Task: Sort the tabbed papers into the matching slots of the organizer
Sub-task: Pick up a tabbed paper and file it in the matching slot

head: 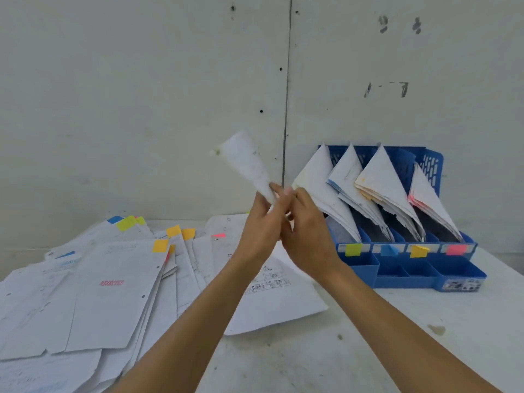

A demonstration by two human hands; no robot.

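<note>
L hand (262, 222) + R hand (307, 232) pinch paper (246, 163) | organizer (408, 279) just right | loose pile (113, 282) left

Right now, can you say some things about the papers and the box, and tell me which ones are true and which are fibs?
1. The left hand and the right hand hold one paper up in the air. True.
2. The organizer is red. False: it is blue.
3. Four coloured labels run along the organizer's front. True.
4. Every slot is empty. False: all four slots hold filed papers.
5. The loose pile lies to the right of the organizer. False: it lies to its left.
</note>
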